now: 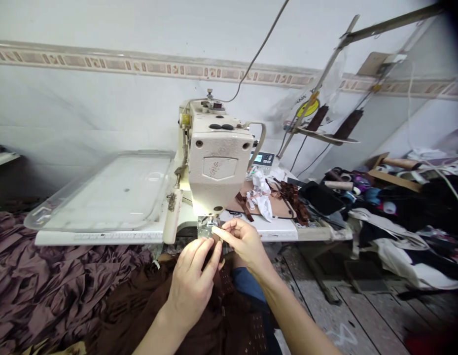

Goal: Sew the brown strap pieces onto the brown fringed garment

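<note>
A pale, whitish plastered wall fills the back of the room, crossed by a narrow tiled border strip with a beige and brown pattern. A thin grey cable hangs down across the wall from above. On the right a slanted metal frame leans over a cluttered heap of dark and white cloth and rolls. The white-topped desk stands against the wall, a clear plastic tray-like panel lying on its left part. The floor of worn grey wooden planks shows at lower right. The light is even and soft, brightest on the wall.
</note>
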`<state>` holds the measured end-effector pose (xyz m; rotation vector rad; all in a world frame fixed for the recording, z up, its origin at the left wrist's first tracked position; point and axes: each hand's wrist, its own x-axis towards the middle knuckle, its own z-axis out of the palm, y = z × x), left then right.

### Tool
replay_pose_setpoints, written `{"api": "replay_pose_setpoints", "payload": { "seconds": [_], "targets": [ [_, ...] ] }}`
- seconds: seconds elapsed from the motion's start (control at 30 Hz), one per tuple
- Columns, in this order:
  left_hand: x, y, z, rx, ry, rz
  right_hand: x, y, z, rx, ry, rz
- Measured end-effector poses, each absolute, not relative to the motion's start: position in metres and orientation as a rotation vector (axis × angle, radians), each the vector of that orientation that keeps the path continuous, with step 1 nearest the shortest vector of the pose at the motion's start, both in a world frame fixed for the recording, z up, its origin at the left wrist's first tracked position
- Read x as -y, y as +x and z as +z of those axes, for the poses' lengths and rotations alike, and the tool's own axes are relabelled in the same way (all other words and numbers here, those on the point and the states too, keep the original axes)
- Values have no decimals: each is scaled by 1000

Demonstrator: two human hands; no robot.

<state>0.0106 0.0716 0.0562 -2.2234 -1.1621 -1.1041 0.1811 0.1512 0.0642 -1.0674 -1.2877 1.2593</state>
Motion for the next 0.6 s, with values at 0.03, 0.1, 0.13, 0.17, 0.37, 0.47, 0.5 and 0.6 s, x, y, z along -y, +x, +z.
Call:
{"api": "replay_pose_setpoints", "payload": {
  "seconds": [0.03, 0.1, 0.13, 0.17, 0.37, 0.47, 0.5, 0.6],
  "targets": [
    [-72, 11, 57, 1157, -2219, -1095, -145, 182, 59, 1265, -1063, 1270],
    [-73, 11, 60, 1147, -2220, -1072, -130, 183, 47, 1274, -1059, 1307],
    [-74, 10, 62, 1140, -2228, -1063, -122, 184, 41, 1290, -1055, 1341],
    [-76, 9, 64, 1130, -2241, -1057, -114, 184, 35, 1299, -1050, 1373],
    [-81, 6, 70, 1121, -2341, -989, -85, 187, 21, 1227, -1060, 1380],
    [-80, 12, 65, 1194, -2273, -994, -87, 188, 28, 1192, -1075, 1335],
    [-80, 15, 63, 1217, -2242, -995, -89, 188, 30, 1190, -1078, 1326],
    [-80, 19, 60, 1264, -2172, -980, -96, 187, 36, 1192, -1069, 1319]
  ]
}}
